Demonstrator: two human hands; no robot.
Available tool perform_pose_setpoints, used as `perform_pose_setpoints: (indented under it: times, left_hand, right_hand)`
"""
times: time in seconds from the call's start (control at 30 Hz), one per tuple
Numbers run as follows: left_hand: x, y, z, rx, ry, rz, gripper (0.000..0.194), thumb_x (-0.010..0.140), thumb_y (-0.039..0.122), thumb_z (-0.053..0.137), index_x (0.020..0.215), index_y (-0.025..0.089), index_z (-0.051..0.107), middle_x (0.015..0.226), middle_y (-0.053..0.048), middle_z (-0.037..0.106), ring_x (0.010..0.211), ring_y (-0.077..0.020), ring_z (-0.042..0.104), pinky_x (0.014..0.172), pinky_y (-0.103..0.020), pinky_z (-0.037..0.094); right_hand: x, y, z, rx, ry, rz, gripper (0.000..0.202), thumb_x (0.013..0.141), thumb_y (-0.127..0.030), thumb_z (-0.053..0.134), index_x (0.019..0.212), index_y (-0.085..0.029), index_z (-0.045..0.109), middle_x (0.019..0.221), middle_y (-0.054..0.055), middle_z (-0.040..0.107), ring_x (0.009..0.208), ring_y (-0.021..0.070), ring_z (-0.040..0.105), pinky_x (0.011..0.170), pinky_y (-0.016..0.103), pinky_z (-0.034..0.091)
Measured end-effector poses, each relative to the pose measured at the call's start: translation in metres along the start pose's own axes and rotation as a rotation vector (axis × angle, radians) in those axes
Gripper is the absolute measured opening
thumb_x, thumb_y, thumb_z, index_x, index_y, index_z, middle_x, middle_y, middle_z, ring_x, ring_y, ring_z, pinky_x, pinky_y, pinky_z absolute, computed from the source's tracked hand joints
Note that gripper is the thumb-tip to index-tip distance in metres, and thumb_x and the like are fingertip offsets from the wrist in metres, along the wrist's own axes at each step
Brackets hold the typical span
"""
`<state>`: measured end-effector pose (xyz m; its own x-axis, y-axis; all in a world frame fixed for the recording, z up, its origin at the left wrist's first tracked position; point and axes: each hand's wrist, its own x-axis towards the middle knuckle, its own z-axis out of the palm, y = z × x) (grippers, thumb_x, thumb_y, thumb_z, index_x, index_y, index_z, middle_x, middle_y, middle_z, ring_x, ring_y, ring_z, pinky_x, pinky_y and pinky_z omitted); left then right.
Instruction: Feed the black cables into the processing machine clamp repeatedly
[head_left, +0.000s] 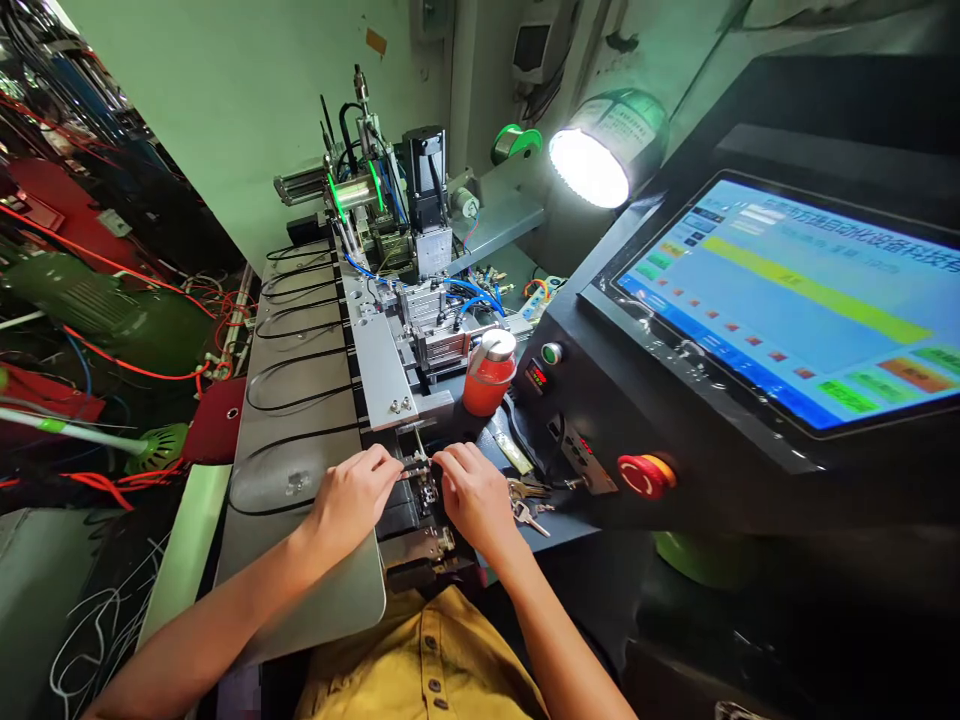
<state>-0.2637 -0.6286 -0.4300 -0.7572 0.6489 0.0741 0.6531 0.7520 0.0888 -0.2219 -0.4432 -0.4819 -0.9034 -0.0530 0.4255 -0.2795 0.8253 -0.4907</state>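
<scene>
My left hand is closed in a pinch at the near end of the machine's track, with a thin dark piece at its fingertips that looks like the end of a black cable. Opposite it, my right hand has its fingers curled together at a small metal fixture; what they grip is hidden. Several more looped black cables lie in a row on the grey metal table, their ends running to the track beside a flat metal plate.
A red bottle stands right of the track, near keys. A control box carries a lit touchscreen and a red emergency stop button. A bright lamp shines above. Pneumatic cylinders and a motor stand further back.
</scene>
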Motion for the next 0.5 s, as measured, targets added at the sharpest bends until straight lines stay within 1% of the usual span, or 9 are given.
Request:
perform_pose_setpoints:
  times: [0.1, 0.17, 0.27, 0.33, 0.4, 0.43, 0.47, 0.5]
  left_hand:
    - [0.000, 0.000, -0.001, 0.001, 0.000, -0.001, 0.019, 0.095, 0.022, 0.048, 0.094, 0.021, 0.067, 0.086, -0.001, 0.064, 0.073, -0.0145, 0.062, 0.062, -0.024, 0.044]
    - [0.000, 0.000, -0.001, 0.000, -0.004, 0.005, 0.019, 0.095, 0.021, 0.048, 0.093, 0.021, 0.067, 0.086, -0.001, 0.064, 0.072, -0.0145, 0.061, 0.061, -0.024, 0.044]
    - [0.001, 0.003, 0.002, 0.002, -0.023, 0.001, 0.019, 0.095, 0.020, 0.048, 0.091, 0.021, 0.067, 0.086, -0.001, 0.064, 0.071, -0.0144, 0.060, 0.059, -0.024, 0.044]
    - [0.002, 0.007, 0.000, 0.002, -0.035, -0.010, 0.020, 0.094, 0.018, 0.047, 0.090, 0.020, 0.067, 0.086, -0.002, 0.064, 0.072, -0.0149, 0.060, 0.060, -0.025, 0.045]
    - [0.001, 0.007, -0.009, -0.022, -0.026, 0.005, 0.021, 0.094, 0.017, 0.048, 0.091, 0.019, 0.068, 0.089, -0.004, 0.065, 0.081, -0.0169, 0.061, 0.069, -0.027, 0.048]
    - [0.001, 0.002, -0.018, -0.050, -0.014, 0.023, 0.020, 0.094, 0.018, 0.049, 0.092, 0.020, 0.069, 0.093, -0.004, 0.066, 0.088, -0.0181, 0.061, 0.075, -0.028, 0.049]
    - [-0.001, -0.007, -0.028, -0.090, -0.003, 0.040, 0.019, 0.093, 0.021, 0.051, 0.094, 0.021, 0.070, 0.097, -0.004, 0.067, 0.093, -0.0186, 0.060, 0.082, -0.030, 0.049]
    - [-0.004, -0.021, -0.040, -0.138, 0.017, 0.040, 0.018, 0.093, 0.024, 0.053, 0.097, 0.023, 0.070, 0.101, -0.003, 0.067, 0.097, -0.0184, 0.060, 0.087, -0.030, 0.048]
  right_hand:
    - [-0.011, 0.004, -0.009, -0.021, 0.177, 0.073, 0.028, 0.088, -0.006, 0.038, 0.103, -0.015, 0.060, 0.088, 0.009, 0.063, 0.081, 0.0204, 0.059, 0.071, 0.030, 0.046]
    - [-0.020, 0.006, -0.020, -0.061, 0.267, 0.096, 0.026, 0.090, -0.009, 0.040, 0.106, -0.015, 0.059, 0.083, 0.008, 0.063, 0.076, 0.0199, 0.060, 0.070, 0.031, 0.046]
    - [-0.032, 0.000, -0.041, -0.068, 0.321, 0.099, 0.022, 0.090, -0.010, 0.045, 0.105, -0.015, 0.060, 0.076, 0.006, 0.063, 0.067, 0.0177, 0.060, 0.066, 0.029, 0.046]
    - [-0.039, -0.008, -0.053, -0.048, 0.353, 0.101, 0.022, 0.090, -0.010, 0.048, 0.106, -0.017, 0.060, 0.078, 0.006, 0.066, 0.066, 0.0165, 0.061, 0.067, 0.029, 0.047]
    - [-0.049, -0.015, -0.060, -0.032, 0.370, 0.117, 0.021, 0.090, -0.013, 0.052, 0.107, -0.019, 0.062, 0.084, 0.006, 0.069, 0.068, 0.0168, 0.064, 0.068, 0.028, 0.048]
    - [-0.055, -0.015, -0.062, -0.017, 0.372, 0.141, 0.020, 0.090, -0.017, 0.053, 0.108, -0.020, 0.063, 0.087, 0.007, 0.070, 0.070, 0.0176, 0.066, 0.067, 0.028, 0.049]
    - [-0.062, -0.012, -0.063, 0.012, 0.360, 0.172, 0.020, 0.090, -0.022, 0.055, 0.108, -0.021, 0.064, 0.088, 0.008, 0.071, 0.070, 0.0185, 0.067, 0.063, 0.028, 0.050]
    - [-0.068, -0.005, -0.061, 0.056, 0.359, 0.227, 0.021, 0.090, -0.028, 0.056, 0.108, -0.022, 0.065, 0.086, 0.008, 0.071, 0.069, 0.0190, 0.067, 0.059, 0.027, 0.049]
